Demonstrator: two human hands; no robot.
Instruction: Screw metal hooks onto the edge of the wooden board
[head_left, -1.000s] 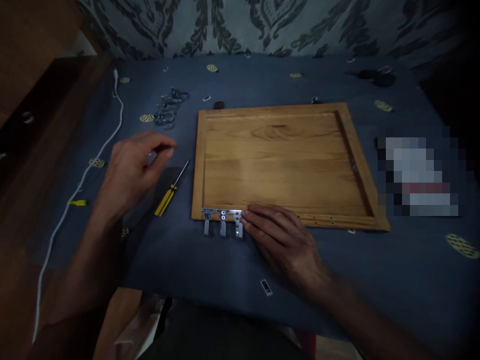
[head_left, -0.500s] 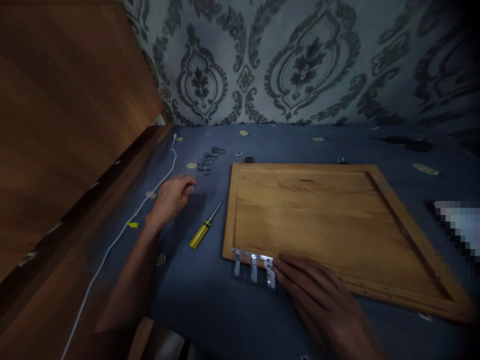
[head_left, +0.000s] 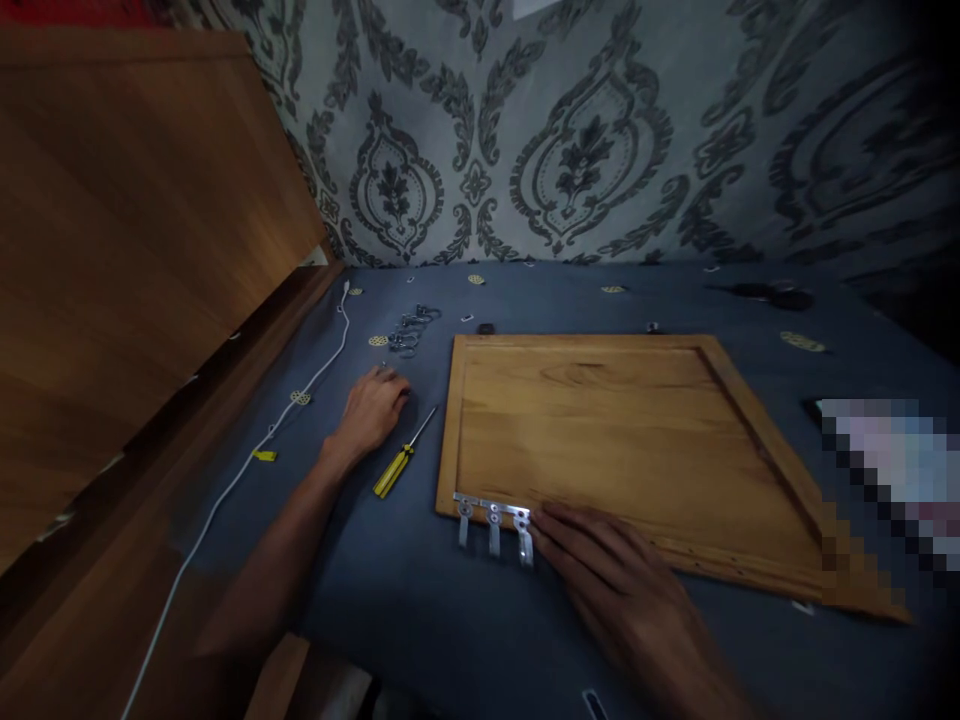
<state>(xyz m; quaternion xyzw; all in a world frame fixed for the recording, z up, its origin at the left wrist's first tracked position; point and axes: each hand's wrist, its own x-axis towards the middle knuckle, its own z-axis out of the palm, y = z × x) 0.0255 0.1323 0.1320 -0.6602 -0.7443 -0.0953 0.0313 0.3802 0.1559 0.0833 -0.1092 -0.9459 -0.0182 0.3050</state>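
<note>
A framed wooden panel (head_left: 577, 420) lies flat on the dark blue cloth. Along its near left edge sits a metal strip with three hooks (head_left: 493, 518). My right hand (head_left: 622, 590) rests flat over the panel's near edge, fingers stretched out, fingertips touching the strip's right end. To the left of the panel, my left hand (head_left: 377, 408) is down at the cloth with its fingers curled in; whatever they hold is hidden. Small metal bits seen there earlier are now covered by this hand. A screwdriver (head_left: 403, 455) with a yellow handle lies between my left hand and the panel.
Several loose metal hooks (head_left: 409, 332) lie beyond my left hand. A white cable (head_left: 217, 498) runs along the left side beside a wooden cabinet (head_left: 150, 220). A blurred-out device (head_left: 892, 470) lies at the right. Patterned wallpaper (head_left: 585, 150) rises behind.
My left hand has shifted right and slightly nearer, over the small metal bits, with its fingers curled down. My right hand stays on the strip's end. The view has tilted up slightly.
</note>
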